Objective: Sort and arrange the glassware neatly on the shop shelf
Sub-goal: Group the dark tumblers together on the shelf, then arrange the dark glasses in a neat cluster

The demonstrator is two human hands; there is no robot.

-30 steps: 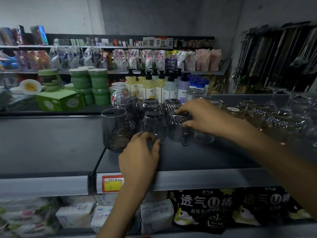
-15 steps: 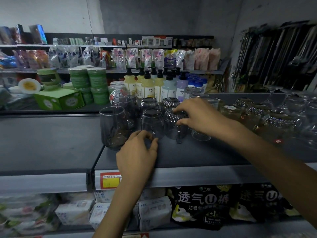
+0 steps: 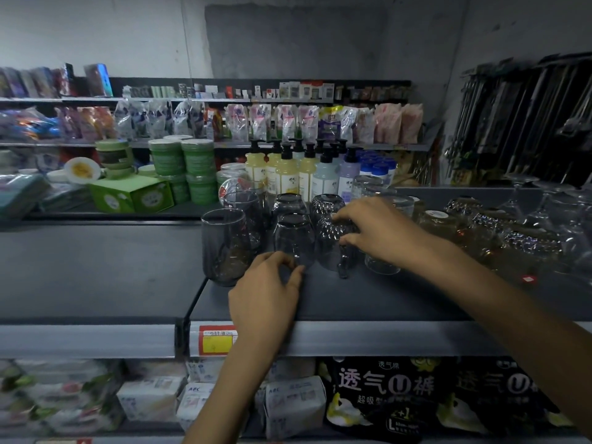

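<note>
Lining up the front row of glassware looks to be the step in hand. The person's right hand [image 3: 374, 232] clasps a smoky dimpled glass mug [image 3: 333, 248], fingers over its top and thumb on its side. The mug stands mouth down near the front of the dark grey shelf [image 3: 400, 299]. The left hand [image 3: 266, 296] curls thumb and fingers round the foot of a smooth rounded smoky tumbler [image 3: 293, 241], also inverted, just beside the mug. Next, each probably needs nudging square with its twin behind, gently, since glass chips against glass. A tall straight-sided grey tumbler [image 3: 224, 248] stands upright to the left. Clear glasses [image 3: 382, 265] and stemmed glasses [image 3: 519, 200] crowd the right.
</note>
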